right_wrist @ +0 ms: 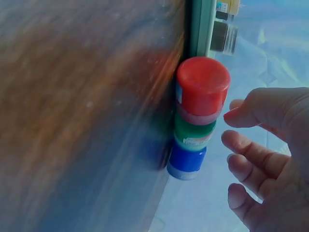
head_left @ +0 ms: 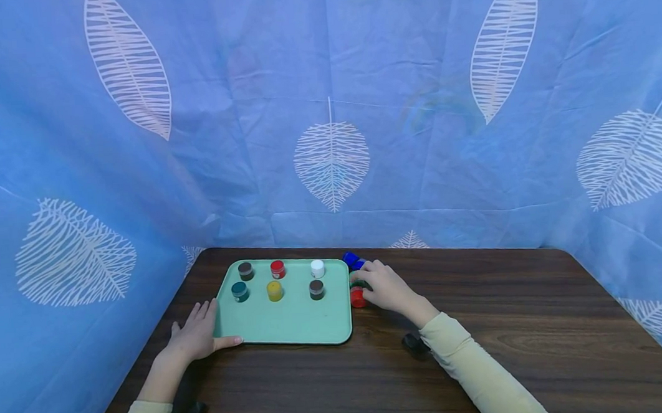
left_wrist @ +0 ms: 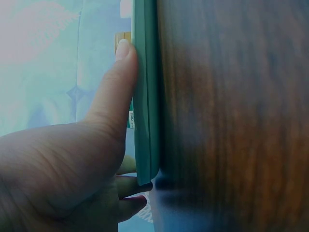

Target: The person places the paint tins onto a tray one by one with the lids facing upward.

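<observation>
A light green tray (head_left: 292,324) carries several small paint jars in two rows. My left hand (head_left: 194,335) rests at its near left corner, fingers along the left side and thumb on the front rim. In the left wrist view the thumb lies straight against the tray's edge (left_wrist: 146,96). Beside the tray's right side stand a red jar (right_wrist: 203,87), a green jar (right_wrist: 193,130) and a blue jar (right_wrist: 186,157). My right hand (head_left: 388,288) is over these jars, partly hiding the green one. Its fingers are loosely bent, with a gap to the jars in the right wrist view.
On the tray are a white jar (head_left: 317,268), a red jar (head_left: 278,270), a yellow jar (head_left: 275,290), a teal jar (head_left: 240,292) and two dark jars, one at the back left (head_left: 246,271). Blue leaf-print cloth (head_left: 335,231) hangs behind the dark wooden table (head_left: 482,298).
</observation>
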`<state>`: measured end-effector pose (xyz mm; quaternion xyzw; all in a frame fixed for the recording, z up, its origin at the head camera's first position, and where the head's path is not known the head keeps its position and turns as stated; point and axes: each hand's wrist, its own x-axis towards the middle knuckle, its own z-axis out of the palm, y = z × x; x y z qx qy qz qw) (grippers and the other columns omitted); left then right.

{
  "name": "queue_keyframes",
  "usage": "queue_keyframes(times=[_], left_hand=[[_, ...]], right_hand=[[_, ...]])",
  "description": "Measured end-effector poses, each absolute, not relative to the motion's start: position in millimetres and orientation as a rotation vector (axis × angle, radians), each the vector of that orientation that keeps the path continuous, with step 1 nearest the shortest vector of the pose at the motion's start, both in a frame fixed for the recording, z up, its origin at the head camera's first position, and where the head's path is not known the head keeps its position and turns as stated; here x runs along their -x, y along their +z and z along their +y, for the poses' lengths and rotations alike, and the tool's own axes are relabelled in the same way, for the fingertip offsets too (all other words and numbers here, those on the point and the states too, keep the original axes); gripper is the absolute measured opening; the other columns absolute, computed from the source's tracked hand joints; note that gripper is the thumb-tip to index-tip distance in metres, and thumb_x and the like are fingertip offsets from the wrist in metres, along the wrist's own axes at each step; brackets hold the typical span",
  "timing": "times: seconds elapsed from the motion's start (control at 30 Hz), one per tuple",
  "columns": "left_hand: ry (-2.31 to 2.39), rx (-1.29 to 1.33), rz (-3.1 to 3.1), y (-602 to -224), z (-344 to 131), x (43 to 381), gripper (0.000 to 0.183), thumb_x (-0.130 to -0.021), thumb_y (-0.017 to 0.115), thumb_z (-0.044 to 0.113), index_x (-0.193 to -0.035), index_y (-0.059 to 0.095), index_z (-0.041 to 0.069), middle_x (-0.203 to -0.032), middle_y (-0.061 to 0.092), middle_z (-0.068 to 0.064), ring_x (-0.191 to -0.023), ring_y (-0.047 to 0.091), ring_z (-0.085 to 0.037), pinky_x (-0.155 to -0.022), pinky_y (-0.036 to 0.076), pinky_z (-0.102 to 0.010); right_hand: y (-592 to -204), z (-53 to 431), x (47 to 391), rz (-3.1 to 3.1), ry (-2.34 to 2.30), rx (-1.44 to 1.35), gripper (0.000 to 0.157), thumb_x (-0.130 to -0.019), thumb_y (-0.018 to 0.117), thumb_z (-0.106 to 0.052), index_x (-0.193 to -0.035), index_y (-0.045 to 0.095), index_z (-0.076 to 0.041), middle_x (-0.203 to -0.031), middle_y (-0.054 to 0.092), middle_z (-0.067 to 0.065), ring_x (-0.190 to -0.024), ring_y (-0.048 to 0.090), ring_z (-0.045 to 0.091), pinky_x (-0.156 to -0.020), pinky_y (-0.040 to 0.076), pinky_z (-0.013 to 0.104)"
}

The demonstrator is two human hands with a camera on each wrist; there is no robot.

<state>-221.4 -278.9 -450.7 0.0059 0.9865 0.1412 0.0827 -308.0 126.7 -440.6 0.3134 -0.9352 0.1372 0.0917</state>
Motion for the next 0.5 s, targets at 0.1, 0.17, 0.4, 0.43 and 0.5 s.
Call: queue_keyframes(times=[0.1, 0.17, 0.4, 0.43, 0.5], left_hand=[[0.420, -0.016, 2.947, -450.5, -278.8, 221.0, 0.125, -0.074, 0.066, 0.072, -0.151, 0.015, -0.012, -0.155, 0.018, -0.036, -0.145, 0.013, -0.053, -0.103, 0.014, -0.081], [0.420, -0.013, 2.950, -450.0, -278.2, 220.4, 0.125, -0.074, 0.067, 0.072, -0.151, 0.015, -0.012, -0.155, 0.018, -0.036, -0.145, 0.014, -0.053, -0.103, 0.014, -0.081], [0.422, -0.014, 2.956, -447.6, -276.6, 218.5, 0.125, -0.074, 0.068, 0.071, -0.151, 0.015, -0.012, -0.154, 0.020, -0.037, -0.144, 0.015, -0.053, -0.103, 0.014, -0.081], [0.423, -0.014, 2.955, -447.2, -276.4, 218.3, 0.124, -0.074, 0.068, 0.071, -0.150, 0.016, -0.012, -0.154, 0.020, -0.037, -0.144, 0.015, -0.053, -0.103, 0.014, -0.081], [0.422, -0.014, 2.953, -446.8, -276.1, 218.0, 0.124, -0.074, 0.068, 0.071, -0.151, 0.015, -0.012, -0.154, 0.019, -0.037, -0.144, 0.015, -0.053, -0.103, 0.014, -0.081]], right_hand=[[-440.4, 129.9, 306.6, -2.782, 0.398, -0.957, 0.028, -0.086, 0.068, -0.006, -0.111, 0.071, -0.019, -0.105, 0.063, 0.005, -0.093, 0.053, 0.022, -0.077, 0.045, 0.039], [-441.1, 131.5, 306.4, -2.779, 0.393, -0.979, 0.030, -0.086, 0.068, -0.004, -0.112, 0.071, -0.019, -0.105, 0.062, 0.004, -0.092, 0.053, 0.021, -0.076, 0.044, 0.038], [-444.7, 134.8, 306.3, -2.700, 0.339, -1.100, 0.035, -0.087, 0.064, 0.001, -0.115, 0.072, -0.018, -0.103, 0.061, 0.003, -0.086, 0.050, 0.017, -0.070, 0.040, 0.030], [-444.8, 134.8, 306.0, -2.691, 0.337, -1.110, 0.035, -0.087, 0.064, 0.002, -0.114, 0.072, -0.019, -0.102, 0.061, 0.003, -0.086, 0.050, 0.017, -0.070, 0.040, 0.030], [-445.6, 135.0, 305.7, -2.677, 0.321, -1.119, 0.036, -0.087, 0.064, 0.003, -0.114, 0.073, -0.019, -0.101, 0.061, 0.003, -0.086, 0.051, 0.017, -0.069, 0.040, 0.029]])
